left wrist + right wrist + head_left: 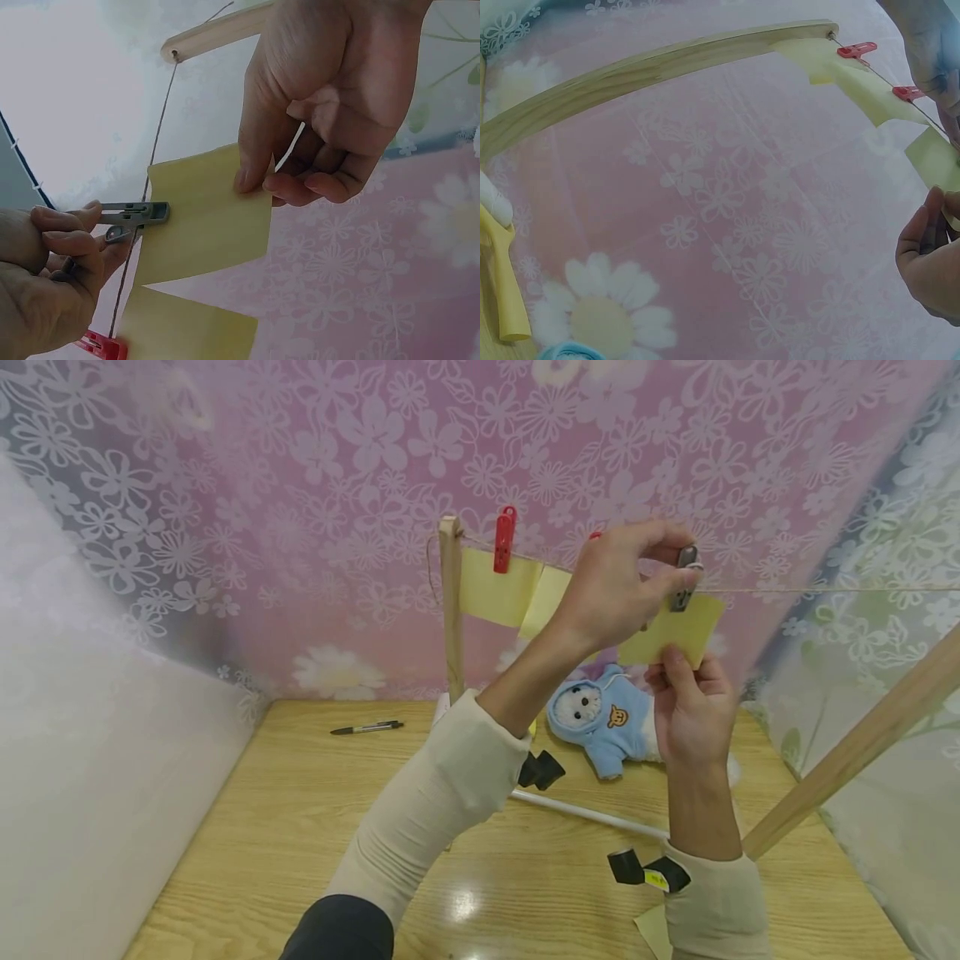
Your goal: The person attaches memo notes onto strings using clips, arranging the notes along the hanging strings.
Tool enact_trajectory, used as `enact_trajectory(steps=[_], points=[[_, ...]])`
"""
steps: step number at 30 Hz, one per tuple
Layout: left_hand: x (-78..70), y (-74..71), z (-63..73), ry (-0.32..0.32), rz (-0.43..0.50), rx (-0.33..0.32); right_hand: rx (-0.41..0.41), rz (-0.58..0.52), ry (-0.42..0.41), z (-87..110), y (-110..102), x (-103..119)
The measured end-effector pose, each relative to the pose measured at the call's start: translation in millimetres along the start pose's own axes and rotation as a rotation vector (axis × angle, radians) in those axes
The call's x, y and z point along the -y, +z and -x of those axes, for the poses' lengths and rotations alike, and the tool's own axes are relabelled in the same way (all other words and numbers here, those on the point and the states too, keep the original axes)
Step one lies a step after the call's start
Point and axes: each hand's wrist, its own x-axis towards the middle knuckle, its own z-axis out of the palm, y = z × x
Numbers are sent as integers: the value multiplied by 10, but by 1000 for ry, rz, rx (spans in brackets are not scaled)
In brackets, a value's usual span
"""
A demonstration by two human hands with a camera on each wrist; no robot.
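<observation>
My left hand (618, 581) pinches a grey clothespin (684, 581) by its handle end. The pin's jaws lie over a yellow paper sheet (210, 217) at the string (159, 124). My right hand (693, 710) holds the same sheet's lower edge between thumb and fingers. In the left wrist view a second yellow sheet (191, 326) hangs beside it, near a red clothespin (105, 346). The right wrist view shows two red clothespins (856, 50) along the string, with yellow sheets (877, 94) hanging below.
A wooden post (452, 610) holds the string's left end; a wooden bar (855, 743) slants at right. On the wooden table (300, 827) lie a pen (367, 727), a plush toy in a blue hoodie (600, 718), black tape-like pieces (626, 866) and a white rod (585, 812).
</observation>
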Motion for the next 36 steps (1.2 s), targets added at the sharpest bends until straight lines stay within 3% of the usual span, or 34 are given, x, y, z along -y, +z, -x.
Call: enact_trajectory(steps=[5,14,21,25,28,32,36], points=[[-10,-8,-3,-32,2,-6,22,6,7,9,5,2],[-3,-28,-1,-26,-38,-4,23,29,55,7,13,22],[-13,-67,24,-37,-10,-9,101,19,67,-22,-1,25],[-14,-128,91,9,58,-43,135,31,67,-30,-18,23],[-5,-212,192,92,108,-92,149,36,78,-29,-37,25],[77,-332,397,234,176,-150,187,93,107,-10,-89,63],[256,-400,660,284,221,-164,185,200,131,27,-164,114]])
